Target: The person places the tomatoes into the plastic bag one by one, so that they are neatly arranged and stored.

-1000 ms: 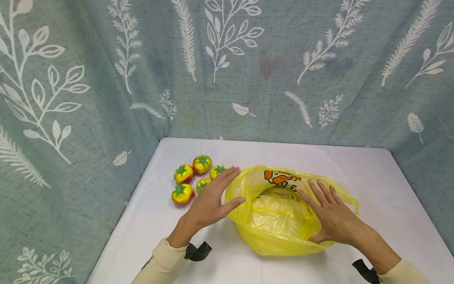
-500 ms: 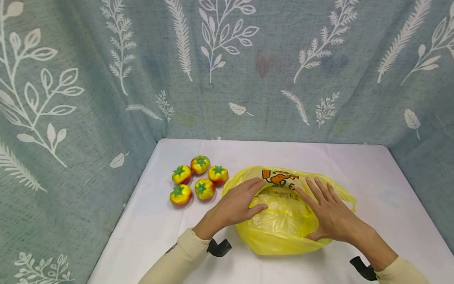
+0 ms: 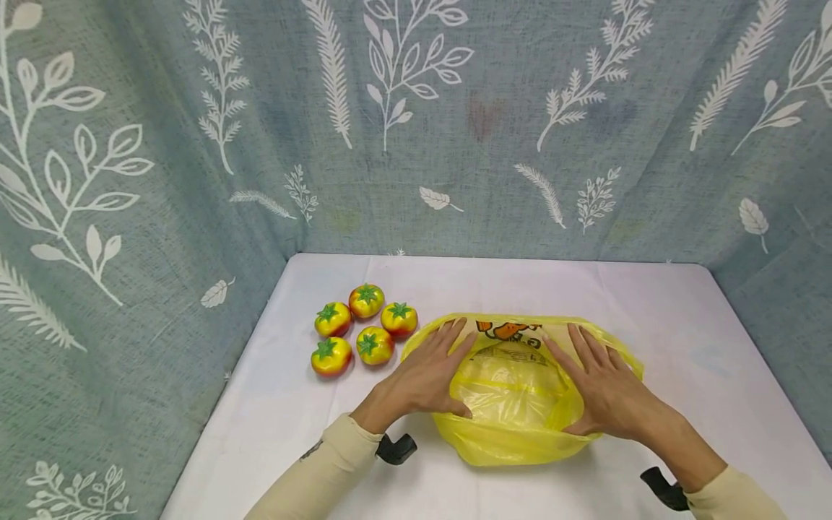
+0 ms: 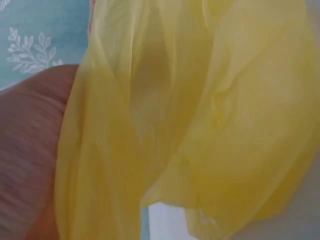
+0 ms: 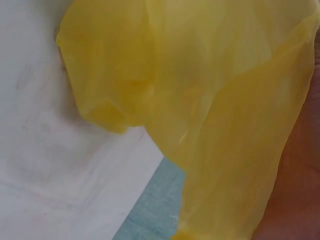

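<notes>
A yellow plastic bag stands on the table with its mouth spread wide, an orange cartoon print showing on the inner far side. My left hand lies along the bag's left rim, fingers spread and straight, thumb at the near edge. Over the right rim rests my right hand, its fingers likewise stretched out. In the left wrist view the bag's side hangs beside the palm. The right wrist view has the bag film draped next to that palm.
Several yellow-red tomatoes with green tops sit in a cluster left of the bag. The white-covered table ends at a grey-green leaf-patterned curtain at the back and sides.
My left hand has moved right, away from the tomatoes and onto the bag's left rim. The bag's mouth has shifted slightly and its far rim sits a little lower. The right hand barely moved.
</notes>
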`<action>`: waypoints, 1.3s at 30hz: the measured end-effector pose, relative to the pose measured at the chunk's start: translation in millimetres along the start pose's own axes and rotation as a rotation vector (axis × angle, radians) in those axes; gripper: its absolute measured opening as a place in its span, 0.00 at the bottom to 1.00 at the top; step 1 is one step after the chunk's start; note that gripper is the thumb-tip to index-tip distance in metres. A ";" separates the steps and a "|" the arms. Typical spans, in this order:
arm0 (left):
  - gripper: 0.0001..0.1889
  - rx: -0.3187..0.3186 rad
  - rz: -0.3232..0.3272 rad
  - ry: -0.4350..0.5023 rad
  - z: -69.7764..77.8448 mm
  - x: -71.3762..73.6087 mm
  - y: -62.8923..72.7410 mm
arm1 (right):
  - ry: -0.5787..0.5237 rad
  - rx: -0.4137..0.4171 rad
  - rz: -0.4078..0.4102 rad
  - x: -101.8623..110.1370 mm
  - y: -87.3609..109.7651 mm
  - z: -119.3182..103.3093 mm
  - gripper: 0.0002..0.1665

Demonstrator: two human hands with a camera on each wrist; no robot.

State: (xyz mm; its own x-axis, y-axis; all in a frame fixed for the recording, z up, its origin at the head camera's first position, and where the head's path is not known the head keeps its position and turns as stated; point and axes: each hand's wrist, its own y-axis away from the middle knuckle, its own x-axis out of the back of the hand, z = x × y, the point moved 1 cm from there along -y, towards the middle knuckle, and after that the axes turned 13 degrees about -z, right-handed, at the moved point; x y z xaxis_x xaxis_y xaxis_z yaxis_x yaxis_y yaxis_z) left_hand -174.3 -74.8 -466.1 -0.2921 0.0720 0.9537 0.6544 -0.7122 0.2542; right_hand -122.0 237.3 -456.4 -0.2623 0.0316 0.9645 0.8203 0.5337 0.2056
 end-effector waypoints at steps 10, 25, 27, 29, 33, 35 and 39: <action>0.67 -0.006 -0.051 0.091 -13.1 -8.3 7.3 | 0.027 -0.002 0.019 -5.1 0.7 5.0 0.85; 0.68 0.005 -0.075 0.143 -18.4 -8.9 9.9 | 0.020 -0.010 0.016 -9.0 2.2 7.2 0.86; 0.68 0.008 -0.081 0.145 -18.6 -9.0 10.0 | 0.015 -0.011 0.013 -9.5 2.4 7.0 0.86; 0.68 0.009 -0.083 0.148 -18.6 -9.3 10.1 | 0.009 -0.012 0.010 -10.0 2.6 6.9 0.86; 0.68 0.011 -0.079 0.146 -18.3 -9.0 11.1 | 0.006 -0.010 0.007 -11.0 2.2 7.0 0.86; 0.67 0.012 -0.072 0.148 -18.3 -8.9 11.2 | 0.006 -0.010 0.007 -11.0 1.7 7.2 0.86; 0.66 0.002 -0.050 0.155 -18.1 -8.6 10.5 | 0.006 -0.012 0.002 -10.4 0.7 7.2 0.86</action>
State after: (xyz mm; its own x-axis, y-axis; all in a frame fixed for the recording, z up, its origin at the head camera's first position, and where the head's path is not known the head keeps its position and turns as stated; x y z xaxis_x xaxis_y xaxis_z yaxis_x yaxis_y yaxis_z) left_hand -177.6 -95.6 -474.5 -0.4282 -0.0013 0.9037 0.6374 -0.7092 0.3011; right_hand -122.4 243.4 -467.4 -0.2578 0.0276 0.9658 0.8267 0.5237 0.2057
